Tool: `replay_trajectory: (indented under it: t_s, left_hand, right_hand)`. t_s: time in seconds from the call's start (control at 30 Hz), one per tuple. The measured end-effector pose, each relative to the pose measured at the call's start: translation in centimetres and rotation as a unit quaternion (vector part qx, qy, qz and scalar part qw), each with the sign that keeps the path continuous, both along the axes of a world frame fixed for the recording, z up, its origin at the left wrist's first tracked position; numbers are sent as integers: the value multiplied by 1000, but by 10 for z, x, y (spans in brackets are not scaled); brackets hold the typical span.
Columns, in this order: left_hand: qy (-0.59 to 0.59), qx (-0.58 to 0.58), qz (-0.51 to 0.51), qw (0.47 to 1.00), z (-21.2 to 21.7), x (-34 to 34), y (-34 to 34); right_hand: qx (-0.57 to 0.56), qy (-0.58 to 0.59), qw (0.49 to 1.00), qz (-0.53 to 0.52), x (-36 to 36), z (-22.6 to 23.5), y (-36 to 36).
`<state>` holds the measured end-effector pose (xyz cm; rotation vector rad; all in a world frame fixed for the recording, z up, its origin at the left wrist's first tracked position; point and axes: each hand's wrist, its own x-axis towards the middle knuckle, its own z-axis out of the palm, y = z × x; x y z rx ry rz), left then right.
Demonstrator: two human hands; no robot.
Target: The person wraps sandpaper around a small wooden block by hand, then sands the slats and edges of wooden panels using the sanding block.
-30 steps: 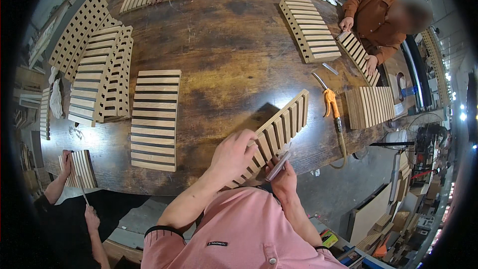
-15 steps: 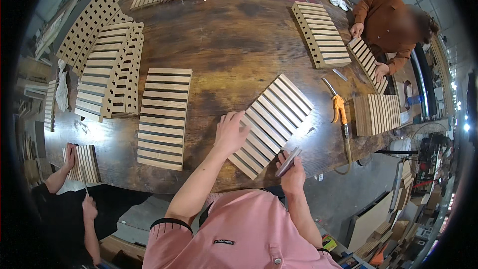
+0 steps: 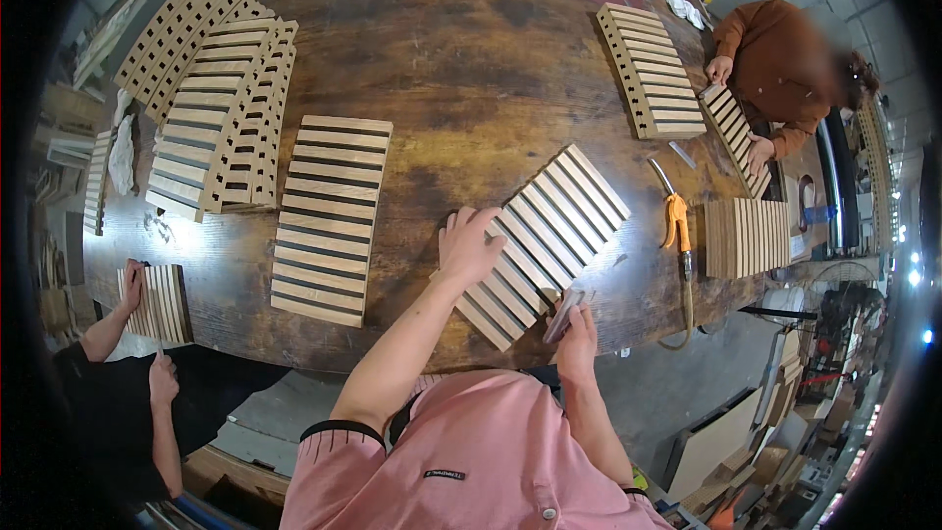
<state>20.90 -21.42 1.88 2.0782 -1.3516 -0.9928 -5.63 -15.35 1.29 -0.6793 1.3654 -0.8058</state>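
A slatted wooden panel [image 3: 549, 226], pale strips with dark grooves between them, lies slanted on the table in front of me. My left hand [image 3: 471, 247] grips its left edge, thumb on the slats and fingers over the side. Close against the panel's lower right edge, my right hand [image 3: 579, 339] holds a small flat greyish block [image 3: 563, 316], like a sanding block, tilted on its side. Whether the block touches the wood is hard to tell. To the left lies a second slatted panel [image 3: 332, 221], flat on the table.
An orange air blow gun [image 3: 676, 221] with a hose lies right, near a standing slatted panel [image 3: 748, 238]. Stacked panels [image 3: 211, 108] fill the far left. A co-worker in brown [image 3: 785, 64] handles a panel at far right; others work at left and at the top.
My right hand has turned the block and brought it closer to the panel's edge. My left hand still holds the panel. The whole view has shifted slightly.
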Motion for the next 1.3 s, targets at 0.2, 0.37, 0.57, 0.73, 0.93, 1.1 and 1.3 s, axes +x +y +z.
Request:
replay_trajectory:
  t_s: [0.2, 0.37, 0.57, 0.73, 0.93, 1.1, 1.3]
  left_hand:
    - [-5, -8, -29, 1000, -5, 9, -9]
    - [-22, -6, -79, 997, -5, 9, -34]
    - [-30, -46, -96, 994, -6, 6, -39]
    - [-105, -46, -47, 992, 0, -5, -29]
    - [-163, -132, 3, 978, -23, -11, -18]
    - [-169, -147, -2, 975, -19, -8, -19]
    - [-183, -184, -8, 966, -22, -14, -22]
  right_hand:
    - [1, 10, 999, 52, 1, 0, 10]
    - [-35, -13, 999, 14, 10, -1, 15]
    - [-81, 82, 993, 37, 4, 8, 8]
    - [-267, 347, 883, 170, 25, 31, -32]
    - [-329, 419, 815, 229, 43, 20, -36]
    - [-390, 430, 784, 220, 95, 23, -86]
    - [-423, 430, 779, 170, 138, 0, -145]
